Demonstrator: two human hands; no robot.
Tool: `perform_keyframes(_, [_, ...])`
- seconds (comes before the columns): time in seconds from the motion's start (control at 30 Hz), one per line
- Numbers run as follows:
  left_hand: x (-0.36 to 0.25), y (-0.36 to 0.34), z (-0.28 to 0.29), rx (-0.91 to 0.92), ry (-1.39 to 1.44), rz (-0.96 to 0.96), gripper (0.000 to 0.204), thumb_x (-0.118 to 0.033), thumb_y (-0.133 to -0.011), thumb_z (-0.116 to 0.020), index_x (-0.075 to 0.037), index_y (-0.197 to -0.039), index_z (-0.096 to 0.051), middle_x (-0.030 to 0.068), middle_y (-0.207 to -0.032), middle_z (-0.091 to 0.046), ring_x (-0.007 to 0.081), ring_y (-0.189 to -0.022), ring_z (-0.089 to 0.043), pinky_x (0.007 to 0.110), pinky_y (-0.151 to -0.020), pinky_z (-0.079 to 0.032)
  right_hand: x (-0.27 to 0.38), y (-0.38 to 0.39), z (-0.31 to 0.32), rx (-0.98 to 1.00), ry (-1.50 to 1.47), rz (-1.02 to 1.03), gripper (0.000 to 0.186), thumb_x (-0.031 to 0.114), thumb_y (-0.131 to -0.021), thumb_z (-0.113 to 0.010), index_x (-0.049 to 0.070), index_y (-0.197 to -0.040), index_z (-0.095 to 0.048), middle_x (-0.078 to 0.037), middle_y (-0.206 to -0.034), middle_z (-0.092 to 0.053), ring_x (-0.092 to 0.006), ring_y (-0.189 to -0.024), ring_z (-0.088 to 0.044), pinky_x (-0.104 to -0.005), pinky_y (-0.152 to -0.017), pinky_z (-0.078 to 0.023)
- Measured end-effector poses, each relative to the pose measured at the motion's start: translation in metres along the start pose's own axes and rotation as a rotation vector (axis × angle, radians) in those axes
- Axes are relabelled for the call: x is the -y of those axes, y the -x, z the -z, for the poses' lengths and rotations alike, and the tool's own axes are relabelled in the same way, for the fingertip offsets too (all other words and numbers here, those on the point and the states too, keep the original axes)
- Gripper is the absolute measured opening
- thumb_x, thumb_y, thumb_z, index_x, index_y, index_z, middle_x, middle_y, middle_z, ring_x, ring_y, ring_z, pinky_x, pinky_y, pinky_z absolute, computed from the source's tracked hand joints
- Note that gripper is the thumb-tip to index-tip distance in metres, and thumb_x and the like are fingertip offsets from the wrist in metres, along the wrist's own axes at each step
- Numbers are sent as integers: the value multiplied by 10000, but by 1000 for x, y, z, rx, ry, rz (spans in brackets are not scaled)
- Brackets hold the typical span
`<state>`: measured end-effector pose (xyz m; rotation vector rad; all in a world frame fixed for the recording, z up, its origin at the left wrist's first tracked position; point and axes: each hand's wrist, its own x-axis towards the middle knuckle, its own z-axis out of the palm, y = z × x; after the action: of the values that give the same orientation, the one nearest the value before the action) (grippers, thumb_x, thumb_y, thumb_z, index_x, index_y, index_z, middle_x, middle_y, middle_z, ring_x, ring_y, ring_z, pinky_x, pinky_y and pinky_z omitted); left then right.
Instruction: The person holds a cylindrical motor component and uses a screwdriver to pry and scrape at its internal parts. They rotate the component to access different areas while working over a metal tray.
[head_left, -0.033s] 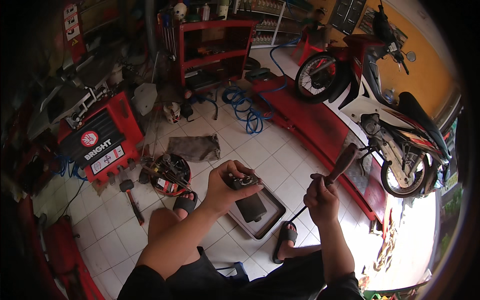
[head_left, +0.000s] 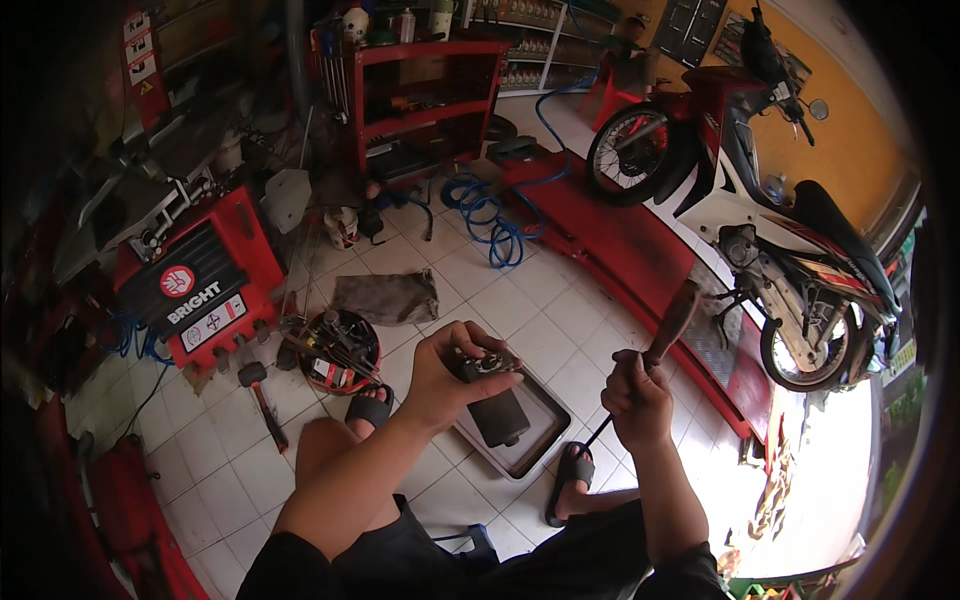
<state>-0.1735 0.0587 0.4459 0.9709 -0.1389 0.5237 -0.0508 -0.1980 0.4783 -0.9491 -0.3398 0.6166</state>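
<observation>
Over a shallow metal tray [head_left: 545,452] on the floor, my left hand [head_left: 440,375] is closed on a small metal part [head_left: 490,362], dark with a pale, rough-looking face. Just below those fingers shows a dark rectangular block [head_left: 500,422]; I cannot tell whether it lies in the tray or belongs to the held part. My right hand [head_left: 640,398], closed and to the right of the tray, grips a screwdriver [head_left: 677,318] near where handle meets shaft. Its thick reddish-brown handle sticks up above the fist, and the thin dark shaft points down and left toward my sandal.
A motorcycle [head_left: 745,210] stands on a red lift platform [head_left: 600,215] at the right. To the left are a tub of tools [head_left: 342,350], a mallet [head_left: 262,400] and a red machine [head_left: 260,240]. A grey cloth [head_left: 385,297] and blue hose [head_left: 490,225] lie ahead, before a red shelf cart [head_left: 430,125].
The screwdriver's handle has swung slightly to the left, with my right hand shifting a little. My left hand and the metal part stay almost in place.
</observation>
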Motion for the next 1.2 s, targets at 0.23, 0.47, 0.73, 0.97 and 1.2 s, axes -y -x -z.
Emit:
perform_keyframes(0.23, [-8, 5, 0, 201, -25, 4, 456, 89, -659, -900, -96, -839, -524, 105, -1042, -619, 305, -1031, -715, 417, -876, -603, 9, 10, -17, 182, 69, 205, 478, 265, -951, -564, -68, -1286, -496, -72, -782, -517, -171, -665, -467, -330, -625, -357])
perform_keyframes(0.47, [-10, 9, 5, 326, -179, -3, 466, 95, -622, -914, -95, -831, -544, 100, -1045, -613, 366, -1047, -713, 489, -888, -618, 26, 20, -30, 276, 984, 294, 287, -21, -958, -456, -102, -1141, -662, -219, -1156, -714, -313, -1146, -675, -421, -1017, -507])
perform_keyframes(0.73, [-2, 7, -4, 301, -347, -23, 448, 38, -640, -936, -74, -799, -532, 132, -1000, -652, 243, -995, -722, 372, -857, -600, 29, 29, -22, 421, 437, 520, 298, -1, -1011, -379, -56, -1079, -664, -280, -1108, -707, -449, -1125, -677, -518, -972, -552])
perform_keyframes(0.97, [8, 5, -2, 274, -534, -48, 453, 43, -638, -936, -68, -802, -530, 143, -1005, -648, 262, -981, -728, 380, -844, -609, 33, 43, -19, 516, 352, 677, 384, -79, -808, -748, 16, -1109, -530, -210, -1002, -714, -492, -1079, -681, -619, -971, -546])
perform_keyframes(1.2, [12, 4, -11, 276, -550, -62, 438, -65, -648, -959, -70, -780, -541, 109, -942, -685, 162, -889, -700, 288, -785, -547, 24, 42, -25, 524, 230, 570, 115, 8, -984, -508, -4, -1061, -593, -270, -984, -712, -542, -1102, -653, -681, -1003, -483])
